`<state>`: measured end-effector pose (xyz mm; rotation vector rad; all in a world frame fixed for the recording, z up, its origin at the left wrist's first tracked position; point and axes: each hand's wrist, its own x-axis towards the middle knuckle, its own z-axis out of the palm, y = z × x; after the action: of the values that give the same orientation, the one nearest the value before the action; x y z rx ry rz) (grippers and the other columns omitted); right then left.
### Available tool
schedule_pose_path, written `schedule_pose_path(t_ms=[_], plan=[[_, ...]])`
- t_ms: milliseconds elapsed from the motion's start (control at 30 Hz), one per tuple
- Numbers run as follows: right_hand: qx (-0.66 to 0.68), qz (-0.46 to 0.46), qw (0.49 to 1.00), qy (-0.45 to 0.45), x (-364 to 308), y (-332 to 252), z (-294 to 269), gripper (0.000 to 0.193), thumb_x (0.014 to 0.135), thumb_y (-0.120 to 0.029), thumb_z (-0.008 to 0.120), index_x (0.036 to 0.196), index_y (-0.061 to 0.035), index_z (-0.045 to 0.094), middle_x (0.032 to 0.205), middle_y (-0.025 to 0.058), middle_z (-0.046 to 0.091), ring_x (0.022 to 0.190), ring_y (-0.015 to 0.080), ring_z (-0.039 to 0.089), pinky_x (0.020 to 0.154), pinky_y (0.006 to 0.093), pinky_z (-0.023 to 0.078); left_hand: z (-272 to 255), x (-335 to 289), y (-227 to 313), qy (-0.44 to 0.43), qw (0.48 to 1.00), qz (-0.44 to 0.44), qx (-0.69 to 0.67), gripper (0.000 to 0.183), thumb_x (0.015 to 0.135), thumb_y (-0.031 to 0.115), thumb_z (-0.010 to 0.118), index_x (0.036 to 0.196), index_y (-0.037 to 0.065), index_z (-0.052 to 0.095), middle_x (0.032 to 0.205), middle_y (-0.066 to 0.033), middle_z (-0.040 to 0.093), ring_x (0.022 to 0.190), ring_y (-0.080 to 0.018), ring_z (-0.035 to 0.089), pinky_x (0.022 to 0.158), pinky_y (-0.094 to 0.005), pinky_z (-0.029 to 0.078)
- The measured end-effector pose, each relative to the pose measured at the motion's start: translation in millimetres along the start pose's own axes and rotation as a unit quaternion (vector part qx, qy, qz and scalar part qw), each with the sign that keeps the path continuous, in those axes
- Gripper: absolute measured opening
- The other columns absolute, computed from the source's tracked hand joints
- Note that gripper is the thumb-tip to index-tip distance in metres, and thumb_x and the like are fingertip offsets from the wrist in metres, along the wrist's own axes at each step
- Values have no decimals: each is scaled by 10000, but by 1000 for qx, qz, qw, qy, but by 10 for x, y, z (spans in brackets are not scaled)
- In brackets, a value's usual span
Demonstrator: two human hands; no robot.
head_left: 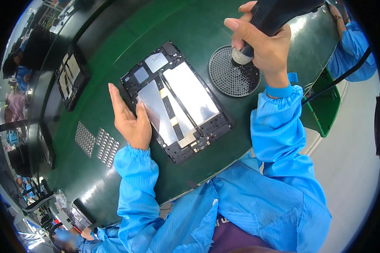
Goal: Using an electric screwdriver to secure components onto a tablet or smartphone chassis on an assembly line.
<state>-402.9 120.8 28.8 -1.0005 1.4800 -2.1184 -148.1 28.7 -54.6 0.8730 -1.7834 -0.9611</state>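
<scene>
- The right hand (264,46), at the upper right of the frame, is wrapped tightly around a black electric screwdriver (278,12), its tip pressed down into a round perforated screw tray (228,71) where small dark screws are heaped on the right side.
- The left hand (128,118), left of centre, lies flat and open, fingers together, with the thumb resting on the left edge of the opened tablet (177,101); it grips nothing.
- The tablet sits in the middle of the frame on the green work surface (114,50), back cover off, with silver shielding plates and a black frame showing. It lies just right of the left hand, touching it, and below-left of the screw tray, near but apart from it.
- To do this step well, the driver should probably stay upright over the tray so the bit seats squarely in one screw head, rather than dragging through the heap.
- The flat left palm looks well placed to keep the tablet from sliding; pressure belongs on the frame, not the plates.
- Two sheets of small silver parts (97,143) lie at lower left, well apart from both hands.
</scene>
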Motion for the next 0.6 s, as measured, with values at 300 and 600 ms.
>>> schedule_pose_path(t_ms=[300, 600], plan=[[-8, 14, 1000, -24, 22, 62, -3, 300, 708, -11, 754, 917, 9, 540, 606, 32, 591, 467, 87, 551, 420, 206, 412, 259, 101, 83, 58, 995, -24, -79, 521, 830, -132, 404, 1343, -75, 337, 1414, -183, 341, 1315, -241, 325, 1075, -314, 265], [-21, 18, 999, -37, 27, 89, -27, 241, 714, 5, 743, 864, 14, 554, 596, 35, 590, 463, 81, 543, 415, 211, 411, 19, 161, 223, 77, 995, -35, -55, 225, 912, 46, 532, 1107, -64, 558, 1012, -154, 644, 936, -193, 628, 881, -282, 468]])
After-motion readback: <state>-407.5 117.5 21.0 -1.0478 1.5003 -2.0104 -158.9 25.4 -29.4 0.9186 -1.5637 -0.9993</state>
